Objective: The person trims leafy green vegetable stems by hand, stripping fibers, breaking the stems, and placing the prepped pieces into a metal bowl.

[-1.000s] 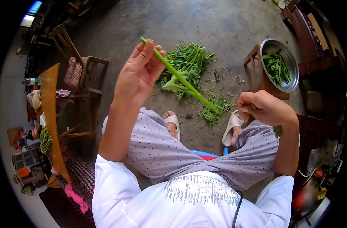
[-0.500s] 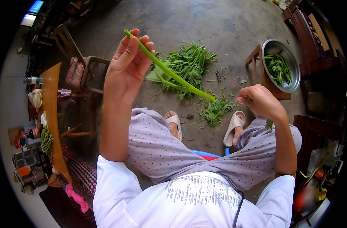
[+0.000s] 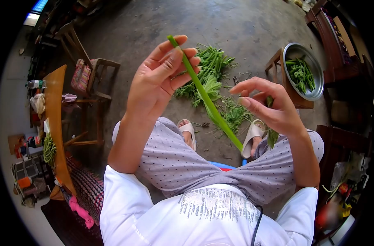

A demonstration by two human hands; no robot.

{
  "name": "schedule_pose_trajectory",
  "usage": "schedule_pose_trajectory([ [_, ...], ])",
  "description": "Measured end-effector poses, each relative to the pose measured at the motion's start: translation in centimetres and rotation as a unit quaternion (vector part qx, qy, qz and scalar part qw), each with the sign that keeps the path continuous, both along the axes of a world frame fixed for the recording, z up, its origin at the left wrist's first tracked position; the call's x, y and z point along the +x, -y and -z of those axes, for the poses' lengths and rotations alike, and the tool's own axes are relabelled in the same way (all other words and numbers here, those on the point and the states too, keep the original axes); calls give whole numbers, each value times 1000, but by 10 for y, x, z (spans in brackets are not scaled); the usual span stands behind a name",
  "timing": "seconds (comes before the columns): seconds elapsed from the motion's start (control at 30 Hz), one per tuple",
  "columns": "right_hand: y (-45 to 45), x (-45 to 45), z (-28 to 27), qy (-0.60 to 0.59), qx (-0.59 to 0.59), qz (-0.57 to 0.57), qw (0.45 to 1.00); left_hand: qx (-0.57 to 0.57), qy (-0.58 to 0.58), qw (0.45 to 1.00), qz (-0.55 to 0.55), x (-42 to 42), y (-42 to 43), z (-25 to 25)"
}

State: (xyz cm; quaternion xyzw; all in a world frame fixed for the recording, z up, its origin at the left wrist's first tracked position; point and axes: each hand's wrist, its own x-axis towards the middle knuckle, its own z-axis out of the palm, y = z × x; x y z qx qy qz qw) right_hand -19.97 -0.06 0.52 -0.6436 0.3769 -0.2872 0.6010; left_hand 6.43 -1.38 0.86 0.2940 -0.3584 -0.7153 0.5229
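My left hand (image 3: 164,69) pinches a long green leafy vegetable stem (image 3: 201,91) near its upper end, between thumb and fingers. The stem slants down to the right, its lower tip hanging over the gap between my knees. A pale leaf (image 3: 212,87) shows beside its middle, and I cannot tell whether it is attached. My right hand (image 3: 273,107) is just right of the stem, not touching it. Its thumb and forefinger are apart, while the other fingers curl around a dark green leaf (image 3: 273,138) that sticks out below the palm.
On the concrete floor lies a heap of leafy greens (image 3: 213,61), with smaller trimmings (image 3: 235,117) nearer my feet. A metal basin (image 3: 291,51) holding cut stems rests on a wooden stool (image 3: 276,61) at right. A wooden chair (image 3: 103,63) and table (image 3: 55,94) stand at left.
My left hand has moved right and slightly down with the stem, which now hangs more steeply. My right hand has turned and its thumb and forefinger have spread; the leaf in it shows more.
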Motion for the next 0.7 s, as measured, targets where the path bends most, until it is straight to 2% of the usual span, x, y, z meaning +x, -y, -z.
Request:
schedule_pose_trajectory([
  [0.13, -10, 19, 5, 76, 58, -13, 995, 54, 8, 999, 4, -15, -4, 4],
  [0.2, -11, 21, 4, 58, 96, -20, 993, 89, 12, 996, 2, -19, -5, 7],
  [0.27, -10, 21, 11, 77, 177, -38, 980, 92, 7, 996, 9, -20, -5, 10],
  [0.4, -11, 21, 4, 114, 237, -37, 964, 95, 51, 994, 13, -23, -7, 9],
  [0.7, -10, 14, 8, 99, 260, -65, 958, 103, 100, 989, 46, -23, -10, 7],
])
